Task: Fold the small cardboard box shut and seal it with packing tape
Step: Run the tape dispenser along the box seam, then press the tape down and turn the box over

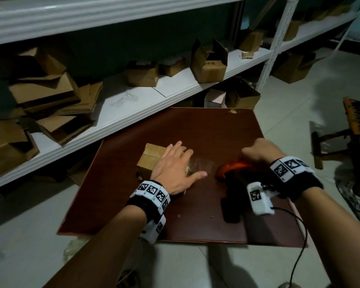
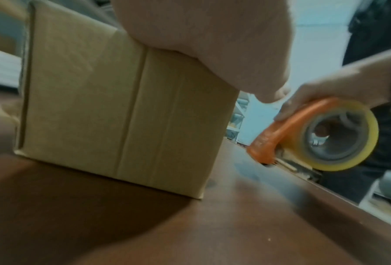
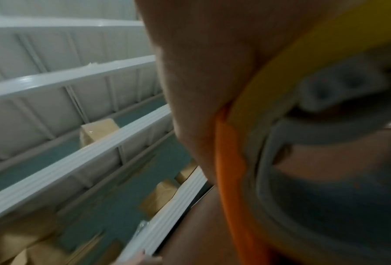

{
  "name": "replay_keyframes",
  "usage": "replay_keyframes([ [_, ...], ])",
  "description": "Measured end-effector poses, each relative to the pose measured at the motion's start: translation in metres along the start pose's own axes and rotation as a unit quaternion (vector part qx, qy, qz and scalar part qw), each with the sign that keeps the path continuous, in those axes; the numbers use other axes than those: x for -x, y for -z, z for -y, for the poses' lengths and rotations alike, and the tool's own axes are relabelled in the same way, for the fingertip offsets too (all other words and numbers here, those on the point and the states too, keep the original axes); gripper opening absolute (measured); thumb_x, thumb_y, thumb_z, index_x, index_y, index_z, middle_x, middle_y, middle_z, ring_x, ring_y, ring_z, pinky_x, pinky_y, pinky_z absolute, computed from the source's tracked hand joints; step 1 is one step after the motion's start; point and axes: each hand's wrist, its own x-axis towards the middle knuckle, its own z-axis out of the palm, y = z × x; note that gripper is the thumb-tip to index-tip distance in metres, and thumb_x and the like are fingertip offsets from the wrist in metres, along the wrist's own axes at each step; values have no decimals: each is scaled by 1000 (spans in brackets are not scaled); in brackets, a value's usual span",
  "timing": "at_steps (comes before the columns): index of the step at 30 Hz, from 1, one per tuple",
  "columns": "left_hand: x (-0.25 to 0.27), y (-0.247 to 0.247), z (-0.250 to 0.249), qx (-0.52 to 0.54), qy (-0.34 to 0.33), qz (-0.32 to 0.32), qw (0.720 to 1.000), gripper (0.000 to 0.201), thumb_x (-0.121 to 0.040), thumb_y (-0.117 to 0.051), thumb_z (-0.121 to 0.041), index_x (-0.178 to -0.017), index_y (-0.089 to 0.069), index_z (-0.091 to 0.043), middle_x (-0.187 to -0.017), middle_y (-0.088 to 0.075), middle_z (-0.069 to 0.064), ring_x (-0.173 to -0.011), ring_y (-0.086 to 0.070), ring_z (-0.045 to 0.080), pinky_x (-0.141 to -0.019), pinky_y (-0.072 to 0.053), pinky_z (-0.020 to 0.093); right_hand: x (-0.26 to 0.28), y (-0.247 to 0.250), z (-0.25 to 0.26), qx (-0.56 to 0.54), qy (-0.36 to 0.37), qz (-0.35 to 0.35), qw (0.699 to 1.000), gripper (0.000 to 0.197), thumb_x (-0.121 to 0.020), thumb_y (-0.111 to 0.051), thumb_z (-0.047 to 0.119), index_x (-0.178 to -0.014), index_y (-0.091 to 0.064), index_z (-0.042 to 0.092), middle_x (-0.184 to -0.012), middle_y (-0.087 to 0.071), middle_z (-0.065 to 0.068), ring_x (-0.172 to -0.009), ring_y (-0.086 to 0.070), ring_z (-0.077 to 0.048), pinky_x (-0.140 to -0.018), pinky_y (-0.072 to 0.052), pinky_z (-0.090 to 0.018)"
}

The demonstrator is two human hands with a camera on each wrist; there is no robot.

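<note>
A small closed cardboard box (image 1: pixel 151 159) (image 2: pixel 112 114) stands on the dark red-brown board (image 1: pixel 195 221). My left hand (image 1: pixel 175 169) lies flat on its top, fingers straight and spread, palm (image 2: pixel 212 44) pressing down. To the right, my right hand (image 1: pixel 258 152) (image 2: pixel 326 93) grips an orange tape dispenser (image 1: pixel 233 167) (image 2: pixel 287 129) (image 3: pixel 233 179) holding a yellowish tape roll (image 2: pixel 341 136) (image 3: pixel 280 59), low over the board and blurred. A clear strip of tape (image 1: pixel 202 163) stretches from the box to the dispenser.
White metal shelves (image 1: pixel 133 109) (image 3: pixel 76 161) run along the left and back, loaded with flattened and open cardboard boxes (image 1: pixel 210 63). The board sits low over a tiled floor (image 1: pixel 299 100). A wooden stool (image 1: pixel 345 134) stands at the right. A cable (image 1: pixel 299 252) trails from my right wrist.
</note>
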Motion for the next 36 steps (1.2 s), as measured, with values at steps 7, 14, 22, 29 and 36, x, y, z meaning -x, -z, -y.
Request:
replay_keyframes([
  [7, -2, 3, -1, -12, -10, 6, 1000, 115, -80, -14, -97, -162, -34, -19, -168, -35, 3, -163, -9, 20, -133, -3, 43, 5, -3, -2, 48, 31, -77, 995, 62, -76, -78, 66, -80, -54, 9, -93, -65, -13, -87, -62, -33, -73, -49, -37],
  [14, -5, -3, 2, -10, -13, -3, 1000, 128, -71, -2, -103, -161, -36, -19, -166, -38, 2, -163, -11, 19, -133, -3, 43, 11, -30, 4, 173, 80, -47, 981, 48, -92, -67, 52, -109, -65, 8, -107, -67, -12, -101, -68, -33, -82, -56, -39],
  [22, -6, -4, 2, -15, -12, 2, 1000, 122, -76, -12, -101, -162, -35, -18, -167, -37, 3, -163, -11, 20, -133, -5, 43, 29, -59, 46, -133, 236, -75, 960, 32, -93, -63, 54, -105, -63, 24, -101, -70, 3, -95, -64, -19, -84, -52, -36],
  [29, -6, 0, 1, -4, -16, 10, 1000, 132, -69, -9, -104, -162, -34, -14, -168, -36, 5, -163, -11, 21, -133, -6, 44, 20, -83, 61, -365, 168, 98, 911, 35, -96, -67, 37, -109, -66, 4, -85, -71, -5, -81, -67, -20, -90, -55, -48],
  [36, -7, 2, 5, 0, -36, 27, 999, 121, -74, -37, -99, -163, -31, -18, -170, -31, 2, -163, -6, 19, -133, -1, 42, 8, -73, 43, -332, 129, 145, 923, 31, -69, -87, 15, -97, -74, 12, -96, -80, -12, -92, -76, -28, -91, -59, -44],
])
